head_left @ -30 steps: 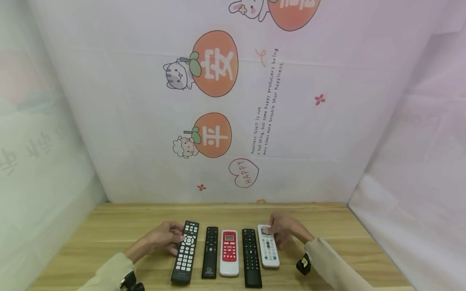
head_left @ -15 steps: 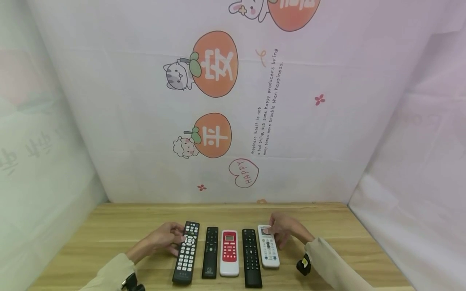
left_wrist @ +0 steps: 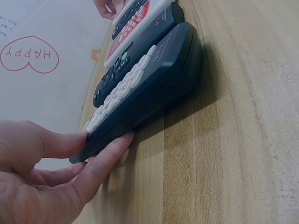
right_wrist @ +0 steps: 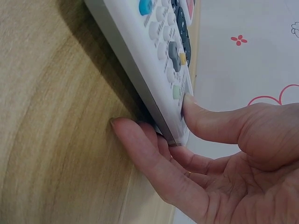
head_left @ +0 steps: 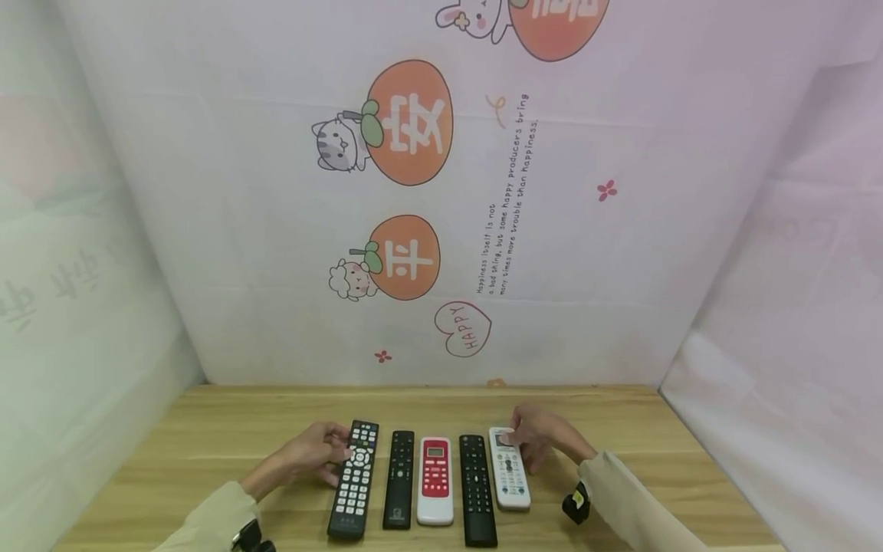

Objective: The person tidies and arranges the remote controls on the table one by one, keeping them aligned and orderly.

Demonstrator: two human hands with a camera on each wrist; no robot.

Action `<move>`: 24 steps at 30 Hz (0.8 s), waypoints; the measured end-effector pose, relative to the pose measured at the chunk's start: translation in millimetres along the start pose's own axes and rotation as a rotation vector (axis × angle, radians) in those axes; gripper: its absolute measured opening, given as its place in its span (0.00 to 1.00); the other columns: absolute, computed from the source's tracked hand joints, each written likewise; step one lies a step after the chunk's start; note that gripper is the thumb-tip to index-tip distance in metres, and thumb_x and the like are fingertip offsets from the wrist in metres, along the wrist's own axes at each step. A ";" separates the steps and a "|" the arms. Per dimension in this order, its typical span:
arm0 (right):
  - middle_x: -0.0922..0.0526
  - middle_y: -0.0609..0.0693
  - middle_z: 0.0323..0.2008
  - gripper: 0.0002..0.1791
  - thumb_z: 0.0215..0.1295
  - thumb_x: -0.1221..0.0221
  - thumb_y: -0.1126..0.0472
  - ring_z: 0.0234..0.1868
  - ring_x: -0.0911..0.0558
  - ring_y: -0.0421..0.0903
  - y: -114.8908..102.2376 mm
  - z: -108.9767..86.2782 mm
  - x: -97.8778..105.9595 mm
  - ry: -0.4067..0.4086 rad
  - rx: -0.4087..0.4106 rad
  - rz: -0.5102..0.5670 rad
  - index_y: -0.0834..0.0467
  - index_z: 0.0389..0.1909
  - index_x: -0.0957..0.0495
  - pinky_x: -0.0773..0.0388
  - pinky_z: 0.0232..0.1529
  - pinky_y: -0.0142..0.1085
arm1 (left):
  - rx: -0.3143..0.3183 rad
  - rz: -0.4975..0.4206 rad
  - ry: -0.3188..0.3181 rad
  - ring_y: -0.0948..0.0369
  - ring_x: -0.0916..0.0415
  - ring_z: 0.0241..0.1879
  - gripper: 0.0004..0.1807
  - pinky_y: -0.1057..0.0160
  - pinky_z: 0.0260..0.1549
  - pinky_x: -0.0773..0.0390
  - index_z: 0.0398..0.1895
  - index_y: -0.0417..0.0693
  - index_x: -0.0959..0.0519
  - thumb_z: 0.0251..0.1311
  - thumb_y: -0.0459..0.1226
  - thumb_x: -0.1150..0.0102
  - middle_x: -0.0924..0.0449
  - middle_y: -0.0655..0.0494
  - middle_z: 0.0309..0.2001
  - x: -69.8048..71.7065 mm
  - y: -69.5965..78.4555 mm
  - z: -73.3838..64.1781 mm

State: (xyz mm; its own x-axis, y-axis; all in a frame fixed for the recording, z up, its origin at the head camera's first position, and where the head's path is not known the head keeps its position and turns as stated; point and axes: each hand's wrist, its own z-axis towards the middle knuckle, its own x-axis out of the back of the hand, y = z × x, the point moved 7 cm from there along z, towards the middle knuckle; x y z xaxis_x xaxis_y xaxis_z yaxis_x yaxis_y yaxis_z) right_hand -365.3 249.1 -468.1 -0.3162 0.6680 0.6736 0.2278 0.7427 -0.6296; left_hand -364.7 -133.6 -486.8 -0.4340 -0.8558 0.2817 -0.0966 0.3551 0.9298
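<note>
My left hand (head_left: 313,452) pinches the far end of a black remote control (head_left: 354,483) with white buttons, the leftmost in a row. In the left wrist view the thumb lies on its button side and the fingers (left_wrist: 105,161) are underneath. My right hand (head_left: 541,435) grips the far end of a white remote control (head_left: 510,475) at the row's right end. Its thumb (right_wrist: 205,122) presses over the small screen, with fingers under the body in the right wrist view. Between them lie a slim black remote (head_left: 398,483), a red and white remote (head_left: 435,506) and a long black remote (head_left: 477,491).
The remotes are on a wooden table (head_left: 593,414). A white cloth backdrop (head_left: 552,330) printed with cartoons and text rises behind it, with white cloth sides left and right. A dark strap device (head_left: 576,502) is on the right wrist.
The left hand has shifted the black remote with white buttons very slightly to the right. The right hand and the other remotes stay in place.
</note>
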 end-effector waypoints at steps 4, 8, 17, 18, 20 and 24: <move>0.17 0.62 0.33 0.09 0.73 0.37 0.66 0.33 0.12 0.56 -1.0 -1.1 -0.6 -0.007 0.006 0.000 0.64 0.41 0.29 0.09 0.32 0.46 | 0.018 0.011 0.022 0.52 0.17 0.39 0.28 0.55 0.35 0.09 0.66 0.20 0.35 0.66 0.25 0.39 0.22 0.37 0.46 0.1 -1.1 0.2; 0.17 0.62 0.33 0.09 0.73 0.37 0.66 0.33 0.12 0.55 -1.5 -1.6 -0.5 -0.008 0.007 -0.006 0.64 0.40 0.29 0.09 0.32 0.46 | 0.015 0.014 0.024 0.52 0.17 0.39 0.28 0.55 0.35 0.09 0.66 0.20 0.35 0.66 0.25 0.39 0.22 0.37 0.46 -0.2 -1.2 0.3; 0.17 0.61 0.32 0.09 0.73 0.37 0.66 0.33 0.12 0.55 -2.2 -3.0 -0.1 -0.006 0.010 -0.006 0.64 0.40 0.29 0.09 0.31 0.46 | 0.001 0.001 0.009 0.52 0.17 0.38 0.29 0.55 0.34 0.09 0.66 0.18 0.37 0.65 0.24 0.40 0.23 0.36 0.46 -1.0 1.2 -1.0; 0.17 0.61 0.32 0.09 0.73 0.37 0.66 0.33 0.12 0.55 -2.3 -2.9 -0.2 -0.006 0.011 -0.006 0.64 0.40 0.29 0.09 0.31 0.46 | -0.002 0.001 0.006 0.51 0.17 0.38 0.29 0.55 0.34 0.09 0.66 0.18 0.37 0.65 0.24 0.40 0.23 0.36 0.46 -1.3 1.3 -1.1; 0.17 0.61 0.32 0.09 0.73 0.37 0.66 0.33 0.12 0.55 -2.0 -2.7 -0.7 -0.007 0.014 -0.008 0.64 0.40 0.29 0.09 0.31 0.46 | -0.002 0.000 0.007 0.52 0.18 0.38 0.29 0.55 0.34 0.09 0.66 0.18 0.37 0.65 0.25 0.40 0.23 0.36 0.45 -1.3 1.4 -1.9; 0.17 0.61 0.32 0.09 0.73 0.37 0.65 0.33 0.12 0.55 -1.5 -2.5 -1.1 -0.005 0.014 -0.014 0.64 0.41 0.28 0.09 0.31 0.46 | 0.000 0.003 0.015 0.51 0.17 0.37 0.29 0.55 0.34 0.09 0.66 0.18 0.36 0.66 0.25 0.40 0.23 0.36 0.45 -2.0 0.6 -2.2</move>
State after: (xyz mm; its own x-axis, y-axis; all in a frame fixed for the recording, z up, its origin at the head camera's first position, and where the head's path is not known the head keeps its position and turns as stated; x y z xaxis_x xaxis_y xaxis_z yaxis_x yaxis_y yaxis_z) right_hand -363.0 247.4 -466.9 -0.3236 0.6570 0.6809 0.2099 0.7515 -0.6254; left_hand -361.9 -132.6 -486.3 -0.4212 -0.8602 0.2875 -0.0952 0.3572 0.9292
